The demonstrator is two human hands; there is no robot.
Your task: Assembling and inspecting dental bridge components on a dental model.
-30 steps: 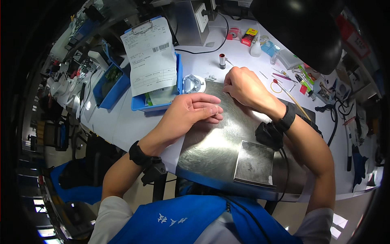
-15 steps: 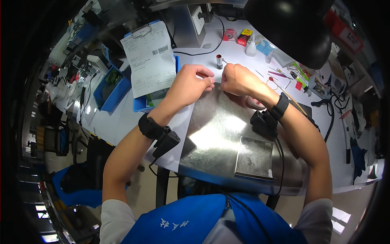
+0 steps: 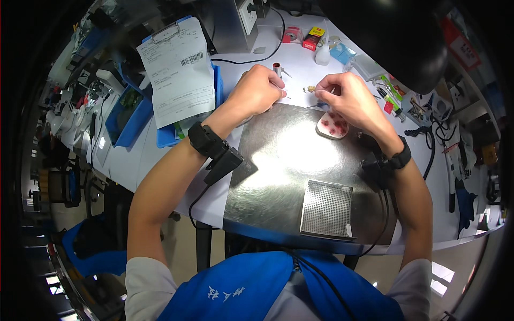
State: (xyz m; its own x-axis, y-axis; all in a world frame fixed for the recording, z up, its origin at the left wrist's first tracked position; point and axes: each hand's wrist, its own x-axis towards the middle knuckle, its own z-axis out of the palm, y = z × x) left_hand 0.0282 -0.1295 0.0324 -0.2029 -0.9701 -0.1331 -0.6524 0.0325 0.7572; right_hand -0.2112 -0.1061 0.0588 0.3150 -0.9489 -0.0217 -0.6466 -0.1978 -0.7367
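Observation:
My left hand [image 3: 258,90] is over the white paper, just beyond the far left edge of a shiny metal plate [image 3: 267,176]. Its fingers are curled together, and whatever lies between them is hidden. Behind its fingertips stands a small cylinder [image 3: 277,69] with a red top. My right hand [image 3: 348,96] pinches near the plate's far edge; a thin dark thing shows at its fingertips, too small to name. Tiny gold-coloured pieces [image 3: 308,89] lie on the paper beside those fingers. Below the hand, a pale pad with red spots [image 3: 333,126] rests on the plate.
A perforated metal square [image 3: 327,208] lies near the plate's front. Blue bins stand at left, one under a clipboard with a printed sheet [image 3: 182,69]. A white squeeze bottle [image 3: 323,54], a yellow-red box [image 3: 314,38] and a black lamp [image 3: 396,43] are at the back.
My right hand has moved right, away from my left, uncovering the gold-coloured pieces and more of the red-spotted pad. The whole view has shifted slightly.

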